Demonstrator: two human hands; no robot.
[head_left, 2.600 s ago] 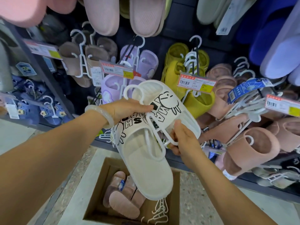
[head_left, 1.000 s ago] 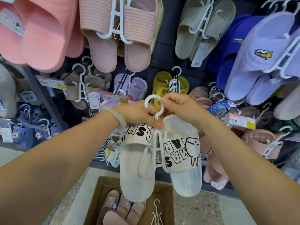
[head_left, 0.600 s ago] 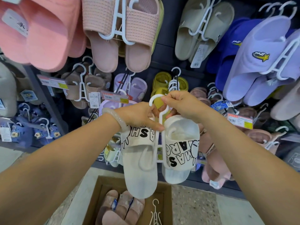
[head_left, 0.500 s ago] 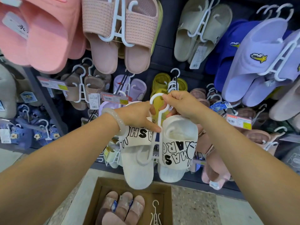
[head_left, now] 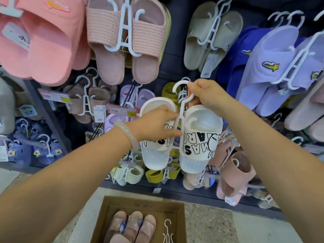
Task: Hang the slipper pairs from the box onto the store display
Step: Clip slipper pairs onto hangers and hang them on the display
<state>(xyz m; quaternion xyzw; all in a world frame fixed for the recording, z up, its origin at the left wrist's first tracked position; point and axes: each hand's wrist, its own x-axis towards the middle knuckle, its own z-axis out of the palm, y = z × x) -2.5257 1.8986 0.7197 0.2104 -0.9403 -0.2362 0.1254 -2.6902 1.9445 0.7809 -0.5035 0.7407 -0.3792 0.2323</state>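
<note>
A white slipper pair (head_left: 198, 137) with black lettering hangs toes down on a white plastic hanger (head_left: 181, 109). My left hand (head_left: 154, 124) grips the left slipper across its strap, fingertips reaching the hanger's stem. My right hand (head_left: 206, 94) pinches the hanger just below its hook (head_left: 179, 85), which sits in front of the yellow slippers (head_left: 169, 90) and their hooks on the display. Below, the cardboard box (head_left: 140, 204) on the floor holds pink slippers (head_left: 131, 227) and a loose white hanger (head_left: 167, 232).
The dark display wall is packed with hung pairs: pink (head_left: 43, 41) and woven pink (head_left: 126, 37) above, beige (head_left: 212, 32) and lilac (head_left: 273, 67) upper right, brown (head_left: 87, 102) left, blue clogs (head_left: 33, 146) lower left, dusty pink (head_left: 235, 169) lower right. Price tags (head_left: 121, 110) jut from pegs.
Both hands lifted the white pair higher and further toward the display. The hook has risen to the yellow slippers' peg, and the slippers hang shorter in view.
</note>
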